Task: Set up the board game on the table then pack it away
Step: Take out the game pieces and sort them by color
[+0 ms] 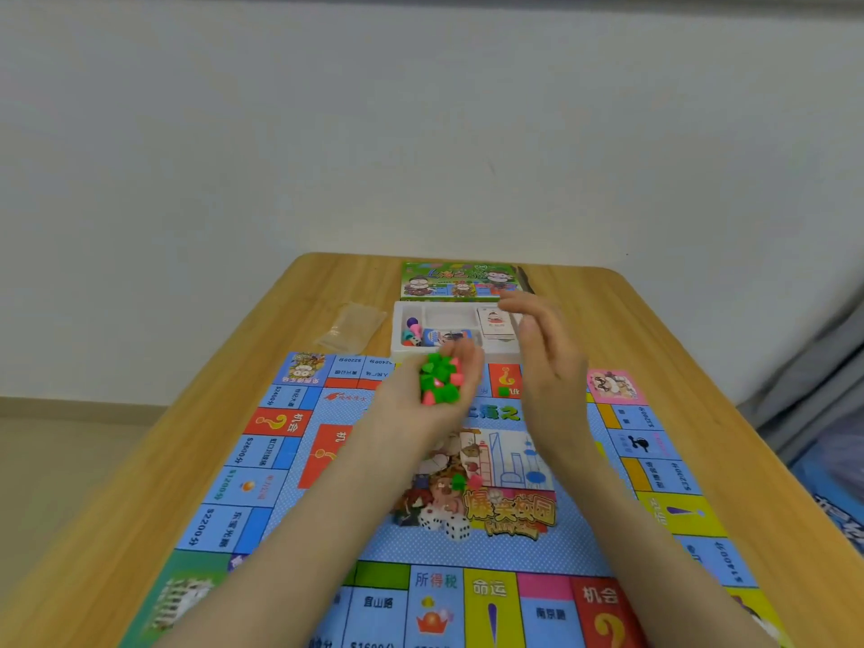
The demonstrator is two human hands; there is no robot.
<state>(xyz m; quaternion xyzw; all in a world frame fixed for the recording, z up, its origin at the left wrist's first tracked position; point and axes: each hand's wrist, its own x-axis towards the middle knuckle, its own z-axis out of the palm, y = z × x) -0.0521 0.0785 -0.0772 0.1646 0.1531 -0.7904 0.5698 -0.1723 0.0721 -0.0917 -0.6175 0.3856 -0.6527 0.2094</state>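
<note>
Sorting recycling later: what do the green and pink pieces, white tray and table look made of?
Pieces: likely moulded plastic, bright uniform colours, smooth-looking. White tray: probably thin formed plastic, judging by moulded compartments. Table: wood or wood-look laminate, matte, visible grain.

The head camera looks forward and down, close over the board (243,507) on the table (140,460).

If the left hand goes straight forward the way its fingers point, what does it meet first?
Most likely the near rim of the white tray, just ahead of the left hand cupping the green and pink pieces. Height is unclear: if above the rim, it would pass over the tray.
</note>
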